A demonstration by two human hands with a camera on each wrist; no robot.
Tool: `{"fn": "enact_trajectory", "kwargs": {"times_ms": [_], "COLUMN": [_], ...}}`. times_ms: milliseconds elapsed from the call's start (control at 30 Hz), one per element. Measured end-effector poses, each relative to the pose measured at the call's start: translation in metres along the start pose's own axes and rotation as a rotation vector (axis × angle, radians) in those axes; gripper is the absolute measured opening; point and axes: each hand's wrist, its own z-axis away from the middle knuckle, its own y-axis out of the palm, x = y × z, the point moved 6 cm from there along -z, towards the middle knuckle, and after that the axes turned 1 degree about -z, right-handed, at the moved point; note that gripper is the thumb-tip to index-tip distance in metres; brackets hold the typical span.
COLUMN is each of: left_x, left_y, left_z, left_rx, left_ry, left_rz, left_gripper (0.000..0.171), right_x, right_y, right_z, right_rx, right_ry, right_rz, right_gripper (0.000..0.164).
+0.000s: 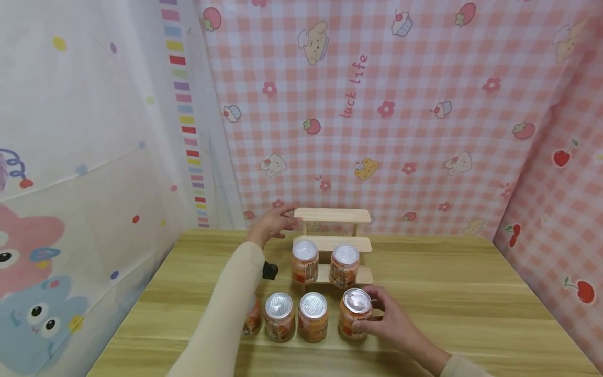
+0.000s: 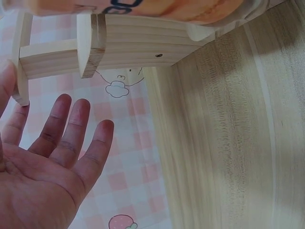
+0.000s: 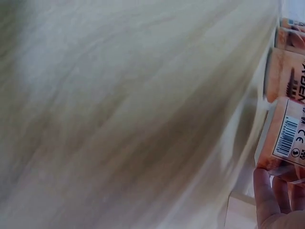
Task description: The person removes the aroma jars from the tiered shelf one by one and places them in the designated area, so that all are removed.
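So the right hand point(image 1: 395, 324) has its fingers and thumb wrapped around the rightmost jar point(image 1: 355, 313) in the front row, an orange-labelled one with a silver foil lid. That jar stands upright on the wooden table point(image 1: 471, 309), just in front of the right end of the little stepped wooden rack point(image 1: 332, 230). The right wrist view is blurry, but you can see fingertips point(image 3: 267, 191) on the jar's label by the barcode.

The left hand point(image 1: 273, 222) is up at the back, fingers straight and spread, holding nothing. It sits at the left end of the rack's top step; from the head view I can't tell if it's actually touching the wood. The left wrist view shows the open palm point(image 2: 43, 176) just under the rack's edge with a gap between fingertips and wood.

Rack layout: top and middle steps are bare, and the bottom step carries two jars point(image 1: 325, 264) side by side, nearly touching. In front of it, the front row has two more jars point(image 1: 297, 315) close together left of the held one, and another jar point(image 1: 252, 317) mostly hidden behind the left sleeve point(image 1: 226, 314).

Room-wise: lots of bare tabletop to the right of the held jar and along the near edge. The left side is tighter, with the forearm crossing it. The checked cloth wall point(image 1: 400, 131) stands right behind the rack.
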Motion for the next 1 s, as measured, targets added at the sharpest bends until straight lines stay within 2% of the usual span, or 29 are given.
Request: {"fn": "enact_trajectory", "kwargs": {"times_ms": [367,533,833,1000], "left_x": [-0.001,-0.001,0.001,0.002], "left_y": [0.000,-0.001,-0.001,0.000], "left_z": [-0.002,-0.001,-0.001,-0.002], "left_rx": [0.004,0.003,-0.011,-0.003], "left_ry": [0.005,0.002,-0.005,0.006], "left_rz": [0.028,0.016,-0.004,-0.010], "left_gripper": [0.064,0.064,0.063,0.062], "right_x": [-0.005,-0.010,-0.007,0.000], "right_y": [0.016,0.021,0.017,0.007], "right_z": [-0.003,-0.002,0.000,0.002], "right_rx": [0.041,0.065,0.083,0.031], "right_ry": [-0.047,-0.024,-0.036,-0.028], "right_rz": [-0.007,0.020,0.039,0.055], "right_gripper": [0.067,0.070,0.076,0.069]}}
